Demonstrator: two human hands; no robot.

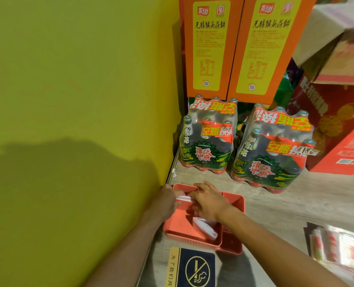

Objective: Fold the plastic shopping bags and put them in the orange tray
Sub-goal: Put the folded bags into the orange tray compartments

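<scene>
The orange tray (178, 224) with dividers sits on the wooden counter beside the yellow-green wall. Both hands are over its far left compartment. My left hand (167, 200) and my right hand (208, 200) together grip a folded white plastic bag (185, 198), a narrow strip held between them just above the tray. Another folded bag (205, 227), white with red print, lies in the tray's near compartment under my right wrist. A stack of flat unfolded bags (341, 248) lies at the right edge of the counter, blurred.
Two shrink-wrapped bottle packs (208, 139) (273, 150) stand just behind the tray. Tall orange boxes (211, 48) rise behind them, red cartons (341, 129) to the right. A no-smoking sign (194, 268) lies in front of the tray. The wall (78, 100) closes the left side.
</scene>
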